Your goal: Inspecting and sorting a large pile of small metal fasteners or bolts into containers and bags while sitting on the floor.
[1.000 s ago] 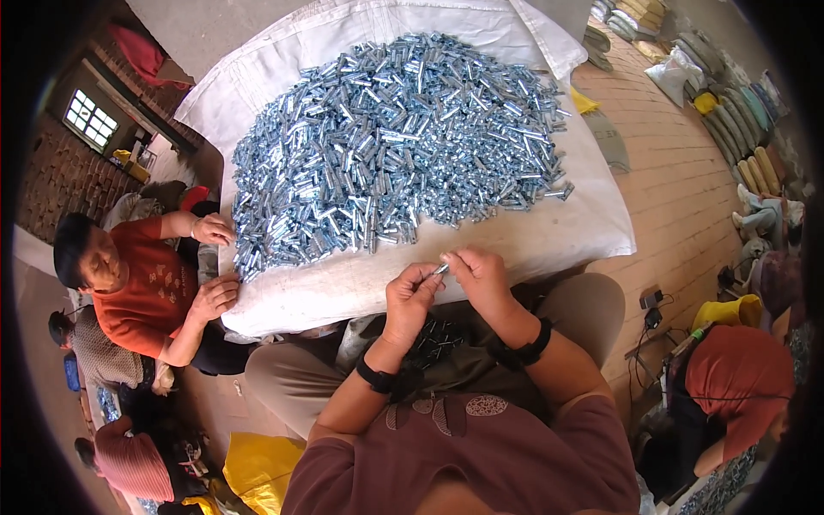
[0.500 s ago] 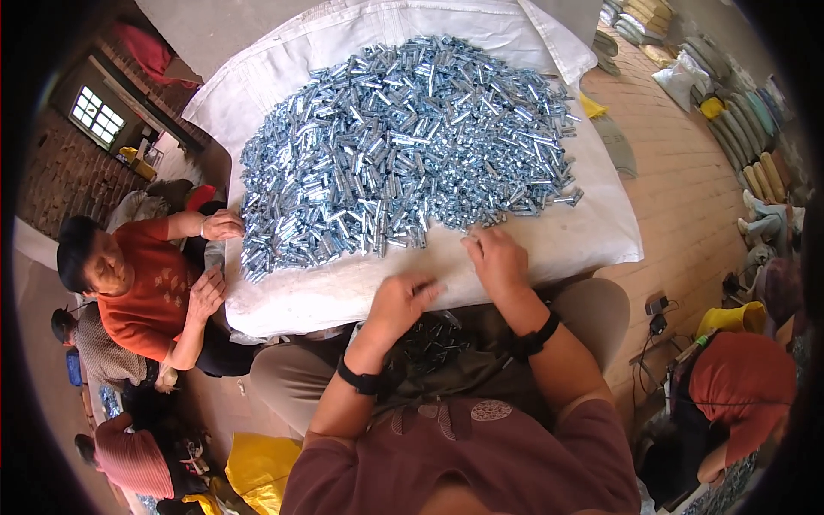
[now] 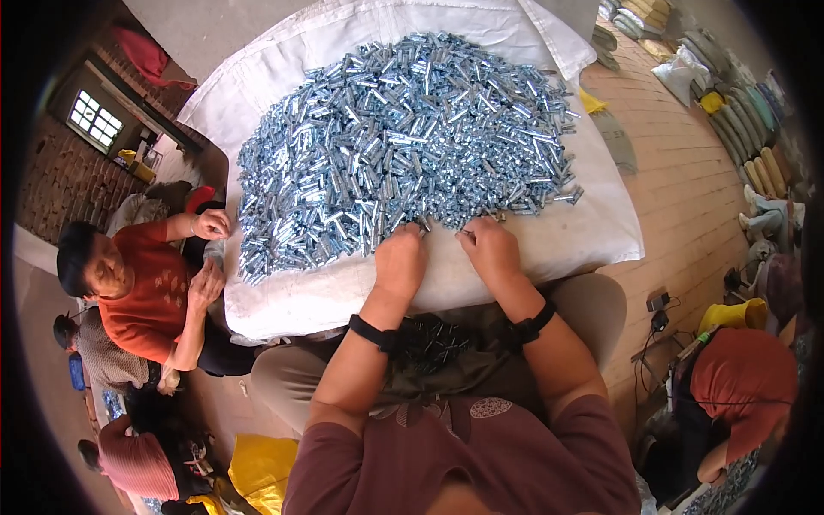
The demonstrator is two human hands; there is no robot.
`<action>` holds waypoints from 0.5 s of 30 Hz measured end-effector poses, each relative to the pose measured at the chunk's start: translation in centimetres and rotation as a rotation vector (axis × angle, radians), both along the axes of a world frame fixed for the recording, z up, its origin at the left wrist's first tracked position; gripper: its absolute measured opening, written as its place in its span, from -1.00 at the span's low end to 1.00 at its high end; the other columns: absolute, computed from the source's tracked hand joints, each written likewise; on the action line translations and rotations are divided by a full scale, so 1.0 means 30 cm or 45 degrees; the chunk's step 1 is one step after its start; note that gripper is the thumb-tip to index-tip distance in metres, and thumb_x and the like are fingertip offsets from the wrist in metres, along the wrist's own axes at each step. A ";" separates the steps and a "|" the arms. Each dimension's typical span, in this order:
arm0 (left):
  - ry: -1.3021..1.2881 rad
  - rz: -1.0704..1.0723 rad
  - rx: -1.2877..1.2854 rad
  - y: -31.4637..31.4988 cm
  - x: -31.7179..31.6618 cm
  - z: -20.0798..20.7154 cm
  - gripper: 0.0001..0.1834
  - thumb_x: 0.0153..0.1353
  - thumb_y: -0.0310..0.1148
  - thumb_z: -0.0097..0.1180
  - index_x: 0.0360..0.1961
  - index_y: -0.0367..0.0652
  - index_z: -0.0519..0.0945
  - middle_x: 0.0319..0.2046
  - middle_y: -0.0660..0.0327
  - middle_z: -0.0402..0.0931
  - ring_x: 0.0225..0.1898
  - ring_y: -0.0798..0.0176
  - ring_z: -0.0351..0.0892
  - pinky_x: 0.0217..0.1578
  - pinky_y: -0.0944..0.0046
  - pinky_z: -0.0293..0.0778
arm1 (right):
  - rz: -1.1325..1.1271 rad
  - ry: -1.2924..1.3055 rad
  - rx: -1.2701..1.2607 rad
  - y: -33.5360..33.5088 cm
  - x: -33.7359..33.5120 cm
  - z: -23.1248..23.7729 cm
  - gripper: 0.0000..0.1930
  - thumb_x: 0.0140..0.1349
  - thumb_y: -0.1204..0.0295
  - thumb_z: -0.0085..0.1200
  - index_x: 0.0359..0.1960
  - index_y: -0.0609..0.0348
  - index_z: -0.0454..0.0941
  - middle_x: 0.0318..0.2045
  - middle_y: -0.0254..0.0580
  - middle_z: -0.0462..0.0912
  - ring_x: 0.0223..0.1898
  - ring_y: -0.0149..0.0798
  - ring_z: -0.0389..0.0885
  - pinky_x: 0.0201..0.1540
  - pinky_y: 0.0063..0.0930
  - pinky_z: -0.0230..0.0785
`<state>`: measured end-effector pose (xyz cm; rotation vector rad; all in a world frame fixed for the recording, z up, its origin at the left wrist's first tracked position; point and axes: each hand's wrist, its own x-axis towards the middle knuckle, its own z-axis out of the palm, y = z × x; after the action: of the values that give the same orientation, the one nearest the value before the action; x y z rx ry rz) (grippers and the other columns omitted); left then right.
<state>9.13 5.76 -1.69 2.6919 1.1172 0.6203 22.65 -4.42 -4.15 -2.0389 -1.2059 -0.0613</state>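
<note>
A broad heap of shiny, bluish-silver metal sleeves and smaller metal pieces [image 3: 403, 146] lies on a white cloth-covered table [image 3: 549, 245]. At its near edge my left hand [image 3: 401, 262] is closed, fingertips against the front sleeves; what it pinches is mostly hidden. Just to the right, my right hand [image 3: 495, 253] is closed too, with thumb and forefinger pinching a small metal piece at the edge of the heap. The two hands are a little apart. Several thin dark pieces [image 3: 433, 343] lie on the dark cloth in my lap, below the table edge.
At the table's left side sits a co-worker in an orange-red shirt [image 3: 154, 275], both hands near the heap. Other people work at lower left and at right, one in a red shirt [image 3: 742, 386]. Filled sacks [image 3: 738, 129] line the right wall. A yellow sack [image 3: 262, 472] stands lower left.
My left hand has moved from above the lap, up and forward to the heap's near edge, and its fingers have closed. My right hand stays at the edge, its fingers now pinched.
</note>
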 end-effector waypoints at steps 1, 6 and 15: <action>0.106 -0.086 0.031 0.012 0.005 0.007 -0.93 0.00 -0.48 0.02 -0.45 -0.22 0.50 -0.44 -0.03 0.54 -0.44 -0.08 0.58 -0.41 0.05 0.50 | 0.019 0.045 0.026 -0.001 0.004 0.000 -0.83 -0.01 0.36 0.20 -0.50 0.19 0.53 -0.52 -0.10 0.55 -0.48 -0.03 0.54 -0.41 -0.24 0.39; 0.243 -0.238 0.054 0.041 0.024 0.056 -0.94 -0.02 -0.50 0.02 -0.47 -0.24 0.50 -0.42 -0.06 0.54 -0.43 -0.08 0.58 -0.41 0.06 0.50 | 0.004 0.075 0.103 -0.003 0.014 -0.011 -0.86 -0.02 0.42 0.16 -0.41 0.19 0.56 -0.48 -0.06 0.57 -0.48 -0.06 0.56 -0.41 -0.24 0.41; -1.004 -0.113 -1.757 -0.072 -0.059 0.051 -0.84 0.04 -0.58 0.10 -0.32 -0.21 0.44 -0.51 0.27 0.52 -0.68 0.55 0.27 -0.70 0.51 0.12 | 0.380 1.705 0.175 -0.044 -0.016 0.071 -0.80 0.20 0.46 0.06 -0.19 0.29 0.57 -0.43 -0.33 0.57 -0.46 -0.51 0.50 -0.47 -0.63 0.44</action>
<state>7.37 3.59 -0.17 1.1372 0.7102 0.5000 22.17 -5.73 -2.01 -1.2363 -0.5470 1.1329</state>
